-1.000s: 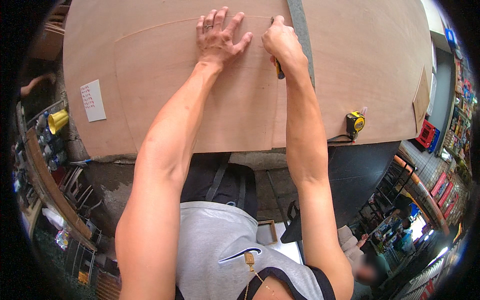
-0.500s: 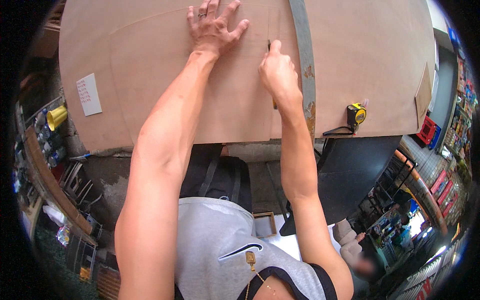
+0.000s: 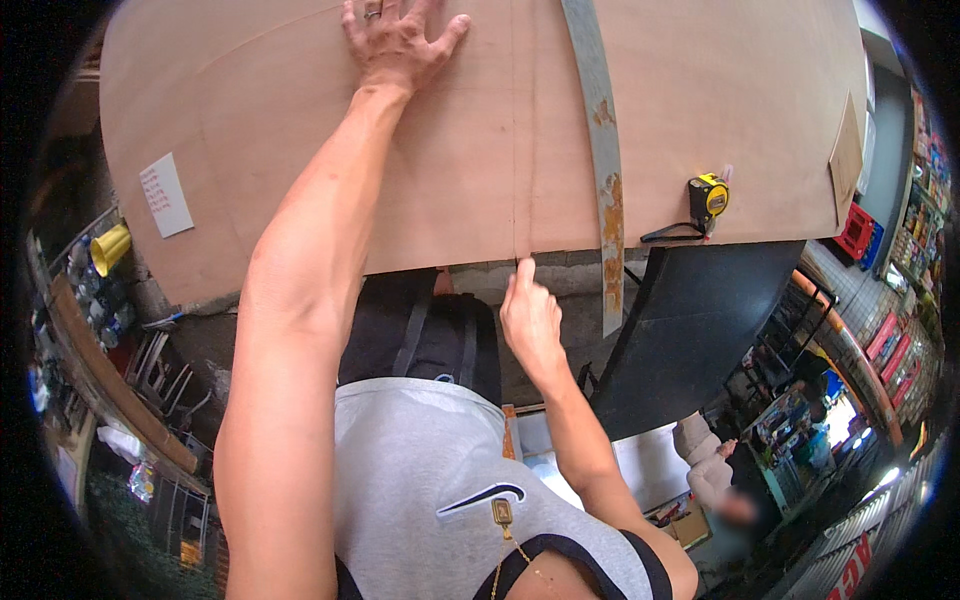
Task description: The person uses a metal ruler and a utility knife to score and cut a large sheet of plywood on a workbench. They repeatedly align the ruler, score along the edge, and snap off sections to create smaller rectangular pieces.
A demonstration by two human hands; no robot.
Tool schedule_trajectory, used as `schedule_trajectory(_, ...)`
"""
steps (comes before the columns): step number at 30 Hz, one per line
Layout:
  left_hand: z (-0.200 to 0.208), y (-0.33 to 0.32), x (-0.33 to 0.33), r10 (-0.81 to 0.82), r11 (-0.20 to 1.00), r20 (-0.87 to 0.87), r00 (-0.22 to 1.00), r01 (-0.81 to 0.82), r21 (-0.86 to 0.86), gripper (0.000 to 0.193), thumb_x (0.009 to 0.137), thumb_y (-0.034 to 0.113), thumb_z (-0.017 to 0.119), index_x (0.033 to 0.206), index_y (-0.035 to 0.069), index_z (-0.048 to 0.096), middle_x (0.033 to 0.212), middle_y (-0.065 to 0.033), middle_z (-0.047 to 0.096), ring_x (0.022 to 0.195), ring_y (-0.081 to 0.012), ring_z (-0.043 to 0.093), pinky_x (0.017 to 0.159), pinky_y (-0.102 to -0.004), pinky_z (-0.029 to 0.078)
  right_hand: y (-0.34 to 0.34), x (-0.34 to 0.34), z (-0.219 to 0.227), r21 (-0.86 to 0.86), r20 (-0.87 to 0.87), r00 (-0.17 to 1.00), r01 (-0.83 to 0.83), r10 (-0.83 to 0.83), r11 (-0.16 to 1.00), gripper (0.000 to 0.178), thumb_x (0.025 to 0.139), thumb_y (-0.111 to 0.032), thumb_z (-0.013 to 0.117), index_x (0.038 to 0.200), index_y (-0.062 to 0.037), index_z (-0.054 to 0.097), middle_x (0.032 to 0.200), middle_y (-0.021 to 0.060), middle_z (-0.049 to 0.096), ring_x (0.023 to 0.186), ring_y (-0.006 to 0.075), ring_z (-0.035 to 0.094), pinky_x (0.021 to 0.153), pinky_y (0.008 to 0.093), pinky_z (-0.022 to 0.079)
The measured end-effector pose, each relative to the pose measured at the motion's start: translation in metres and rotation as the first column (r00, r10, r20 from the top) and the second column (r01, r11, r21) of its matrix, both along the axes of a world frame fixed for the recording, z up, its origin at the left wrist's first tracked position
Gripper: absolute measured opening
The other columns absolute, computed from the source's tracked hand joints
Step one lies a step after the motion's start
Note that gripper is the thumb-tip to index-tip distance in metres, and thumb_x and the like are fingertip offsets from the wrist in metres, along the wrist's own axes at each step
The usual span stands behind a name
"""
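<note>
My left hand [image 3: 395,45] lies flat with fingers spread on a large thin plywood sheet [image 3: 440,180], a ring on one finger. My right hand [image 3: 531,312] is closed at the sheet's near edge, its index finger pointing forward. It grips what looks like a utility knife, almost wholly hidden by the fingers. A straight thin line runs along the sheet down to that hand, with a fainter one close beside it. To the right of these lines lies a long, rusty grey metal strip [image 3: 603,150], its near end sticking out past the edge.
A yellow and black tape measure [image 3: 708,196] with a strap sits on the sheet's right part. A white paper note [image 3: 166,195] lies at left, a small wooden piece [image 3: 845,150] at far right. Below the edge stands a black panel [image 3: 690,330]. Another person [image 3: 710,470] is at lower right.
My right hand has pulled back toward me along the line, from the middle of the sheet to its near edge. The metal strip's near end now shows beyond the edge. My left hand stays flat.
</note>
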State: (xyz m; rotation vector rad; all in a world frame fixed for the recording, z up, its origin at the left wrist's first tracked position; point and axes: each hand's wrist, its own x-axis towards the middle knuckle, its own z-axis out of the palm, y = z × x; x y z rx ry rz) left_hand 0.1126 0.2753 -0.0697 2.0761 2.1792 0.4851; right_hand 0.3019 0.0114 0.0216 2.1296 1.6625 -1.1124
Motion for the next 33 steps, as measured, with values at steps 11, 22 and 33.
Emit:
schedule_trajectory(11, -0.003, -0.003, 0.0, -0.008, 0.999, -0.013, 1.0, 0.009, 0.036, 0.06, 0.081, 0.052, 0.063, 0.133, 0.024, 0.053, 0.143, -0.0139, 0.042, 0.136, -0.0318, 0.034, 0.115, -0.0581, 0.015, 0.07, -0.002, 0.014, 0.34, -0.181, 0.976, 0.179, -0.123, 0.923, 0.014, 0.096, -0.014, 0.05, 0.104, -0.0022, 0.047, 0.074, 0.0301, 0.062, 0.072, 0.048, 0.063, 0.062, 0.0565, 0.049)
schedule_trajectory(22, -0.013, -0.001, -0.002, -0.026, 0.995, -0.015, 1.0, 0.027, 0.097, 0.06, 0.079, 0.054, 0.063, 0.131, 0.025, 0.055, 0.142, -0.0134, 0.043, 0.135, -0.032, 0.035, 0.113, -0.0609, 0.017, 0.286, -0.042, -0.029, 0.454, -0.13, 0.991, 0.032, 0.031, 0.891, 0.026, 0.092, -0.015, 0.051, 0.103, 0.0086, 0.053, 0.092, 0.0345, 0.064, 0.092, 0.049, 0.064, 0.08, 0.0517, 0.053)
schedule_trajectory(33, -0.017, 0.001, -0.007, -0.039, 0.995, -0.069, 0.997, 0.046, 0.093, 0.058, 0.083, 0.063, 0.056, 0.135, 0.038, 0.049, 0.144, -0.0036, 0.041, 0.136, -0.0239, 0.034, 0.114, -0.0593, 0.017, 0.303, -0.04, -0.038, 0.308, -0.196, 0.98, 0.085, -0.024, 0.948, 0.03, 0.09, -0.014, 0.05, 0.108, 0.0101, 0.053, 0.1, 0.0368, 0.062, 0.099, 0.0498, 0.062, 0.086, 0.052, 0.052)
